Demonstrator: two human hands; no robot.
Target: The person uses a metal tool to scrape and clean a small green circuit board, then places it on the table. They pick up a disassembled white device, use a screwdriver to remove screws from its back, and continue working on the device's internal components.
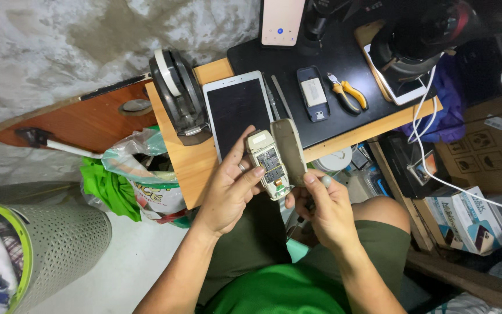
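A small home repair corner for phones is indicated, not a proper shop. A narrow wooden desk [190,166] with a black mat [344,58] is set against a rough plaster wall [59,40]. Yellow-handled pliers [348,95], a tablet [238,110], an opened handset [313,93] and a tape dispenser [176,93] are laid out. A laundry basket [53,238] and cardboard boxes [466,218] are crowded around on the floor.

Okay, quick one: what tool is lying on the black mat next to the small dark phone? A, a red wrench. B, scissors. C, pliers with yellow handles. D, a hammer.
C: the pliers with yellow handles lie on the black mat, just right of the dark phone.
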